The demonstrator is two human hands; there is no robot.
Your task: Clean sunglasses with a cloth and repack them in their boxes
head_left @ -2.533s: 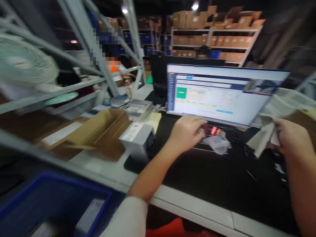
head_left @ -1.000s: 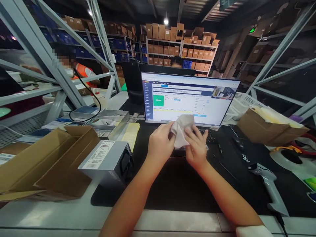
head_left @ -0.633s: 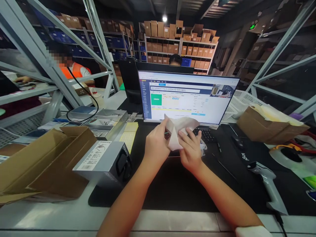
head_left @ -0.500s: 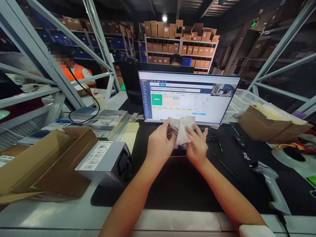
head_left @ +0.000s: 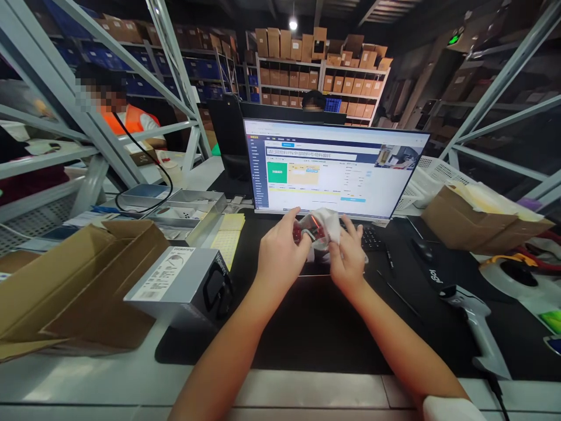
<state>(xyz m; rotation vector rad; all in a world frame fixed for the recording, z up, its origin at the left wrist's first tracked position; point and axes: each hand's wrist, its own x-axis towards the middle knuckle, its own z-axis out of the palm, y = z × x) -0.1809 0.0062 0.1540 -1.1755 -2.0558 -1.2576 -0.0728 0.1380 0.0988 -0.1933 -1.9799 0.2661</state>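
Head view: a small red-and-grey part (head_left: 308, 230), half wrapped in a crumpled white tissue sheet (head_left: 329, 221), is held above the far edge of the black desk mat (head_left: 333, 333), just near of the wide lit monitor (head_left: 335, 169). The part is gripped by the closed left hand (head_left: 283, 252). The sheet is pinched by the right hand (head_left: 348, 261). A grey printed carton (head_left: 177, 286) lies left and a grey handheld scanner (head_left: 472, 320) lies right.

Dim, monitor (head_left: 333, 169) glow, sharp, edges warped
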